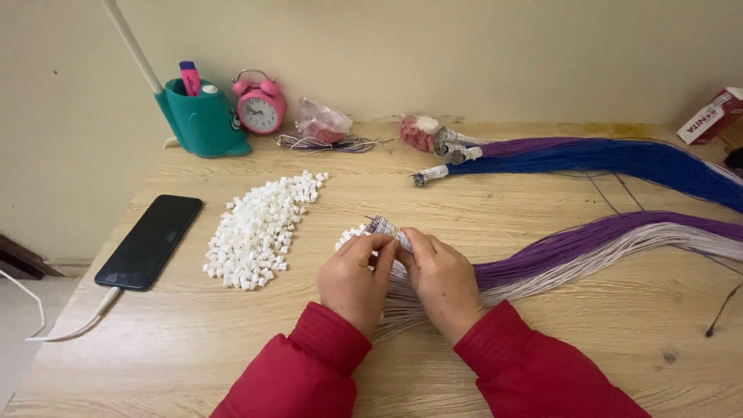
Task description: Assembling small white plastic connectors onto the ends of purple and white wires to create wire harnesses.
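My left hand (354,277) and my right hand (441,277) meet at the table's middle, both in red sleeves. Together they pinch the bound end of a bundle of thin purple and white wires (588,244), which trails off to the right. The bundle's metal tips (381,225) poke out just above my fingers. A few small white plastic pieces (350,234) lie right by my left fingertips. A larger heap of the same white pieces (259,228) spreads to the left.
A black phone (151,240) on a white cable lies at the left. At the back stand a teal pen holder (203,120), a pink alarm clock (260,104) and plastic bags (321,122). Blue and purple wire bundles (619,159) cross the back right, near a red box (708,116).
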